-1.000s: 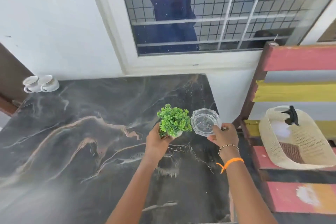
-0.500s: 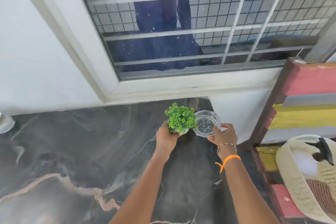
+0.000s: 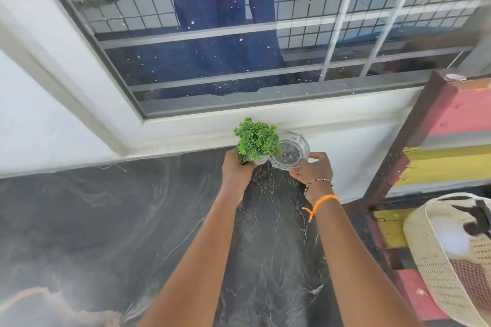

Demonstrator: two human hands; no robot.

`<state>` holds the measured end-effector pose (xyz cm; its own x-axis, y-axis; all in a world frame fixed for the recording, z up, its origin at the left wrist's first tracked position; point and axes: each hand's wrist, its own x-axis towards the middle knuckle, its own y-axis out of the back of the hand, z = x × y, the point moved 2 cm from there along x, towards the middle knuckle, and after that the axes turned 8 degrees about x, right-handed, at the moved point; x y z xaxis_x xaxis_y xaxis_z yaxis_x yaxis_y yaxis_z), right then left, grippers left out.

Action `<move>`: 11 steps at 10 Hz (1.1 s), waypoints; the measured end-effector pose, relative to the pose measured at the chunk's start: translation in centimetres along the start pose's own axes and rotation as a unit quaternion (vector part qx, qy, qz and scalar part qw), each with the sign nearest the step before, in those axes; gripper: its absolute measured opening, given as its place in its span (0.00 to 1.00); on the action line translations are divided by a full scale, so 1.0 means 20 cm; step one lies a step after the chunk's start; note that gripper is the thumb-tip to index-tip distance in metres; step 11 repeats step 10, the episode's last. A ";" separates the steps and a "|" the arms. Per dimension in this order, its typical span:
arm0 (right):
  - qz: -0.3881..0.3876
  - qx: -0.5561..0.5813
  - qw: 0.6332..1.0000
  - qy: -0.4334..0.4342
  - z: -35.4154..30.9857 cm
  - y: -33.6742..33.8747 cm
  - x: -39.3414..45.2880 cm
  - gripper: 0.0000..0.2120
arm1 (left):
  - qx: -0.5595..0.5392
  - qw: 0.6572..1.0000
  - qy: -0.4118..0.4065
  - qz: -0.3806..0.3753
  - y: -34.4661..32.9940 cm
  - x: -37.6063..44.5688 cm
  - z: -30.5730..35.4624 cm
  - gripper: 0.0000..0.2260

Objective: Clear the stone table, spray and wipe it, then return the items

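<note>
My left hand [image 3: 236, 167] grips a small green potted plant [image 3: 256, 141] by its pot, held at the far right corner of the dark veined stone table [image 3: 106, 220]. Right beside it, my right hand [image 3: 312, 170] holds a clear glass dish [image 3: 291, 150] by its near rim. Plant and dish touch each other, close to the wall under the window. I cannot tell whether they rest on the stone or hover just above it.
A barred window [image 3: 239, 34] with a white sill runs along the back wall. To the right stands a red and yellow slatted bench [image 3: 451, 146] with a cream woven basket [image 3: 435, 273] holding a white spray bottle [image 3: 457, 239] with a black trigger.
Both hands have carried the plant and the dish away from me toward the table's far right corner by the wall. The view has tilted up, and the cups at the left are out of frame.
</note>
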<state>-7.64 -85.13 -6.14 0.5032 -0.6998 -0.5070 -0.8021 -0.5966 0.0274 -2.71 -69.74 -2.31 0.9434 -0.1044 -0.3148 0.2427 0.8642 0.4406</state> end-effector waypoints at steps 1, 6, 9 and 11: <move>-0.007 0.009 1.000 -0.007 0.00 0.00 0.01 0.13 | -0.004 1.000 0.005 0.003 0.00 0.00 0.00 0.10; -0.038 0.073 0.996 -0.043 0.03 0.02 -0.14 0.14 | -0.096 0.994 0.057 0.021 0.02 -0.09 -0.14 0.27; -0.083 0.069 0.993 -0.043 0.18 -0.05 -0.54 0.11 | -0.126 0.991 0.051 0.016 0.26 -0.35 -0.33 0.08; -0.113 0.057 0.991 -0.043 0.25 -0.16 -0.72 0.12 | -0.153 0.987 0.041 0.023 0.39 -0.42 -0.43 0.07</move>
